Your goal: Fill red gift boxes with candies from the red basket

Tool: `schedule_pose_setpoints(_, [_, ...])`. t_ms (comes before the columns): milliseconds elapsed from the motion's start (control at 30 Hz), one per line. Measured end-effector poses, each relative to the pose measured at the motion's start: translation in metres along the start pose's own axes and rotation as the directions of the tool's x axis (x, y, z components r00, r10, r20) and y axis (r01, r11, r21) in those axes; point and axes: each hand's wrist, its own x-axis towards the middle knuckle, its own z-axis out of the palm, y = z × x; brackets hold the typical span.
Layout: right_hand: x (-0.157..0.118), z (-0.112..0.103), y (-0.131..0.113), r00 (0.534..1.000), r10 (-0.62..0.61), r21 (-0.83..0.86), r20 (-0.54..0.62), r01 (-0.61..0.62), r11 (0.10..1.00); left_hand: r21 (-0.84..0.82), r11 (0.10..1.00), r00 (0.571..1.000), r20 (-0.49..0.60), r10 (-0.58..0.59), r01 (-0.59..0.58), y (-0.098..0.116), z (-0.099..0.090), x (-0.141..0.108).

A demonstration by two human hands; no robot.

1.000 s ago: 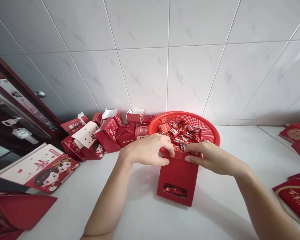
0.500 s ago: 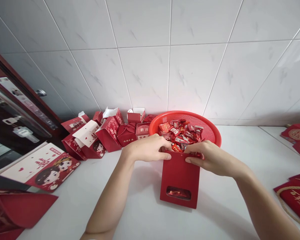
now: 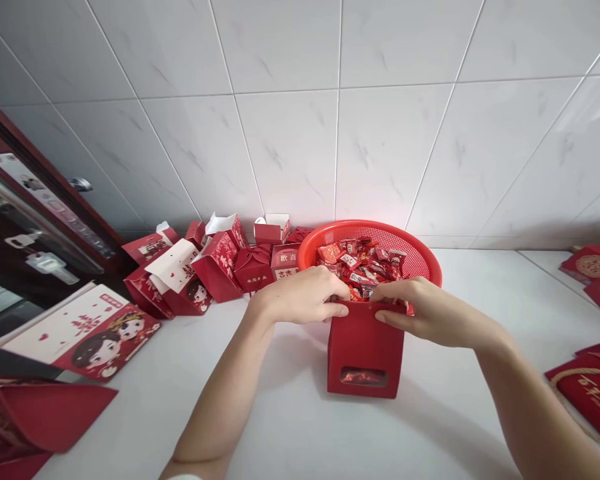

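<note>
The red box (image 3: 366, 343) is in front of the basket (image 3: 370, 230) of sweets (image 3: 363, 270), over the white bench (image 3: 290, 427); whether its base rests there or hangs just clear, I cannot tell. The left hand (image 3: 300, 295) grips the top edge near its left end, thumb on the near face; the right hand (image 3: 420, 308) pinches the same edge near its right end, with a stretch of card bare between them. It looks like thin, smooth card: probably light, stiff along the folds, easily creased on the flat panels and a little slick. The folded top edge or lower corners should bear a hold better than the area around the window (image 3: 379, 379). Something red and shiny shows through that opening, but how full the box is stays hidden. The fingertips behind the edge and the far side are out of sight.
</note>
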Motion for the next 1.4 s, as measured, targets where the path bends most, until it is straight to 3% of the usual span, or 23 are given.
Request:
schedule_pose_setpoints(133, [-0.001,-0.002,0.000,0.997,-0.006,0.022,-0.071,0.008,1.000,-0.025,1.000,0.999,-0.035,-0.008,0.007,-0.002,-0.001,0.000])
schedule_pose_setpoints(300, [0.003,-0.003,0.002,0.968,0.051,0.178,-0.245,-0.007,0.984,-0.126,0.992,0.990,-0.136,-0.023,0.006,-0.014,-0.003,0.005])
schedule_pose_setpoints(500, [0.005,-0.005,0.006,0.962,0.072,0.277,-0.262,0.004,0.961,-0.220,0.973,0.972,-0.234,0.011,-0.064,-0.012,-0.002,0.006])
schedule_pose_setpoints(567, [0.004,-0.007,0.006,0.956,0.104,0.430,-0.273,0.024,0.903,-0.331,0.935,0.940,-0.341,0.005,-0.125,-0.010,-0.002,0.005])
schedule_pose_setpoints(667, [0.004,-0.009,0.006,0.925,0.198,0.657,-0.323,0.069,0.751,-0.471,0.859,0.848,-0.522,-0.089,-0.200,-0.012,-0.003,0.006])
schedule_pose_setpoints(733, [0.005,-0.009,0.007,0.902,0.247,0.718,-0.354,0.093,0.690,-0.516,0.831,0.803,-0.575,-0.156,-0.208,-0.015,-0.004,0.007])
schedule_pose_setpoints(867, [0.009,-0.005,0.009,0.893,0.298,0.759,-0.338,0.072,0.647,-0.579,0.796,0.783,-0.574,-0.241,-0.180,-0.021,-0.003,0.010])
schedule_pose_setpoints(967, [0.012,-0.002,0.009,0.897,0.312,0.789,-0.313,0.063,0.611,-0.645,0.744,0.743,-0.582,-0.329,-0.176,-0.026,-0.003,0.014])
schedule_pose_setpoints(1167, [0.015,0.003,0.008,0.922,0.197,0.778,-0.334,0.152,0.610,-0.759,0.563,0.568,-0.633,-0.525,-0.327,-0.046,-0.009,0.019])
schedule_pose_setpoints(1233, [0.015,0.006,0.007,0.927,0.146,0.777,-0.345,0.194,0.599,-0.776,0.522,0.529,-0.626,-0.573,-0.353,-0.050,-0.011,0.019])
schedule_pose_setpoints(1400, [0.017,0.016,0.002,0.884,0.097,0.738,-0.458,0.317,0.595,-0.804,0.455,0.515,-0.595,-0.617,-0.383,-0.047,-0.013,0.019])
